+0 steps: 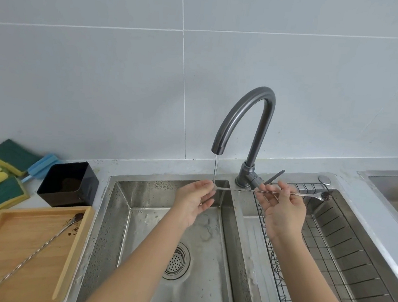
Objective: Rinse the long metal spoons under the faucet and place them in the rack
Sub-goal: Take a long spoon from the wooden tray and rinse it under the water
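Observation:
A long metal spoon (238, 190) lies level across both hands, its dirty fork-like tip (325, 196) over the right basin. My left hand (197, 200) pinches the handle end right under the thin water stream from the faucet (246, 121). My right hand (284, 211) pinches the shaft further along, above the wire rack (279, 266). A second long spoon (40, 245), its bowl smeared with dark residue, lies slantwise in the wooden tray (73, 255) at the lower left.
The left basin of the sink (120, 216) is wet, with a round drain strainer (176, 261). A black square container (68, 184) and several green-yellow sponges (0, 186) sit on the counter to the left. The faucet lever (274, 176) points right.

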